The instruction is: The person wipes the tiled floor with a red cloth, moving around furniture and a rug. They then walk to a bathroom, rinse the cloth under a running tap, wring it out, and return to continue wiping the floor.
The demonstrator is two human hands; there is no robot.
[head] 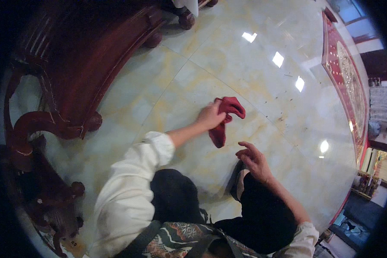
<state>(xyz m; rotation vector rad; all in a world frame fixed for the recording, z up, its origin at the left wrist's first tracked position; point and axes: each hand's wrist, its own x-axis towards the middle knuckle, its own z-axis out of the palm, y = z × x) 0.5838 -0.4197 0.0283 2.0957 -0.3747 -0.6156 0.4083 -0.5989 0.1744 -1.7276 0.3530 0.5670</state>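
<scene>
My left hand grips a dark red cloth above the glossy marbled tile floor. One part of the cloth bends over to the right of the fingers, and another hangs down below them. To the right and nearer my body, my right hand is held over my knee, its fingers apart and slightly bent, with nothing in them. The two hands do not touch.
Carved dark wooden furniture with rounded feet stands along the left. A red patterned rug lies at the right, with shelves and stacked items beyond. Small dark crumbs are scattered on the tiles right of the cloth.
</scene>
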